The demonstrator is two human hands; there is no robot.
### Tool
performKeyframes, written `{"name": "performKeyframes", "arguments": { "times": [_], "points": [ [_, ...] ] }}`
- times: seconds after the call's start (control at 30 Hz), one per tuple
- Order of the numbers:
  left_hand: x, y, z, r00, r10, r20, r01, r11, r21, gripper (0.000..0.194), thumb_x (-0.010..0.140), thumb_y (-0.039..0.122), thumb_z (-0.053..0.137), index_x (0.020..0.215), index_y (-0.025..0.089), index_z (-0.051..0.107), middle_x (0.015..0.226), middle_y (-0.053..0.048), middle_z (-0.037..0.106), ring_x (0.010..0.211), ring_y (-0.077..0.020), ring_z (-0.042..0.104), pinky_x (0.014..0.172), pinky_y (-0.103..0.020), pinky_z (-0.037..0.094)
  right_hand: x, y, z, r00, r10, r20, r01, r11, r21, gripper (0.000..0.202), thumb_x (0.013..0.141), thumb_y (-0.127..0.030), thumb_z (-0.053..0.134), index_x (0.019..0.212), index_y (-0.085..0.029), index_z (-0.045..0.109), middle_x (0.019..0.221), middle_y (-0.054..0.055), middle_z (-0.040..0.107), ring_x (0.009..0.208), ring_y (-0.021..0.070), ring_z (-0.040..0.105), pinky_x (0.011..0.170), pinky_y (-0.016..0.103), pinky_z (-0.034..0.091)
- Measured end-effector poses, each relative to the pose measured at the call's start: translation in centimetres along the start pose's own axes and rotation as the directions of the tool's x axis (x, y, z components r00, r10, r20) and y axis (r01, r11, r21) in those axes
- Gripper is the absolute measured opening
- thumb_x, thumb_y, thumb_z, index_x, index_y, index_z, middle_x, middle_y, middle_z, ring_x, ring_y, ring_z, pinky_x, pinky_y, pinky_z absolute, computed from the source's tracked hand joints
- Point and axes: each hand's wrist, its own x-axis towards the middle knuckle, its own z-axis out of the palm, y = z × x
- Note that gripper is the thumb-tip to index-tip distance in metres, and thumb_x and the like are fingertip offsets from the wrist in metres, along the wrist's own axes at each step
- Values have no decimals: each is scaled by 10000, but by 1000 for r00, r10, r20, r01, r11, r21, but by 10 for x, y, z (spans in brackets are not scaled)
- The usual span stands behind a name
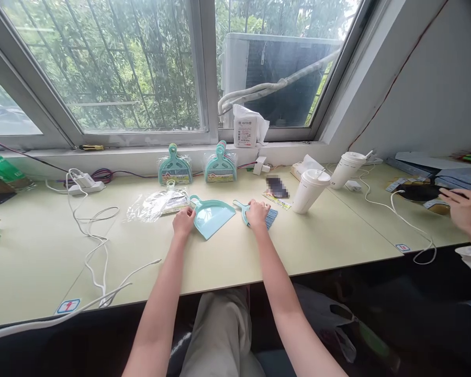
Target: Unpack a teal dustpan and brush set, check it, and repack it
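The left hand (183, 220) is laid, fingers curled, on the handle end of a smooth teal plastic dustpan (212, 215), which lies flat on the pale green desk (235, 251). The right hand (257, 213) is closed over a small teal brush (259, 215), its ribbed blue bristles showing to the right. A crumpled clear plastic wrapper (157, 204) lies just left of the dustpan. Two wrapped dustpan sets (175, 168) are propped against the sill behind. Two white lidded cups (310, 190) stand to the right, near another person's hand (465, 209)
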Motion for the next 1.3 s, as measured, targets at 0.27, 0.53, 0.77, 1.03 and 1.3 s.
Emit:
{"name": "performKeyframes", "arguments": {
  "times": [0.27,0.53,0.77,1.03,1.3],
  "points": [
    [-22,30,16,957,238,164,-248,968,38,249,866,390,459,748,214,589,811,-47,664,780,-194,590,677,-277,382,-8,-24,3,992,-124,-6,121,952,280,235,768,-238,588,1000,-248,550,886,19,704,977,216,584,880,352,277],
    [-29,38,19,828,543,138,-544,838,-36,172,856,270,496,904,210,650,1002,-61,619,933,-201,565,807,-307,443,-24,-46,17,946,-320,52,288,904,316,206,768,-236,588,973,-251,571,852,1,714,946,213,594,857,359,273],
    [-20,25,14,729,682,56,-676,707,208,350,799,51,508,1080,225,624,1150,-88,592,1097,-248,516,928,-386,408,-26,-46,8,890,-439,122,356,838,413,188,778,-279,606,962,-255,576,865,-12,724,975,210,591,842,345,284],
    [-22,19,18,695,697,178,-716,651,253,347,844,34,461,1060,215,664,1061,-90,645,982,-217,588,786,-321,484,-23,-44,11,876,-465,130,365,815,450,110,764,-273,631,866,-239,602,895,-26,721,903,183,614,822,328,282],
    [-22,23,19,725,663,190,-687,671,278,370,832,14,446,1018,224,687,996,-81,673,930,-206,632,702,-292,499,-18,-44,11,868,-471,159,367,823,434,98,755,-299,652,806,-227,609,877,-8,714,844,189,613,803,333,290]
  ]
}}
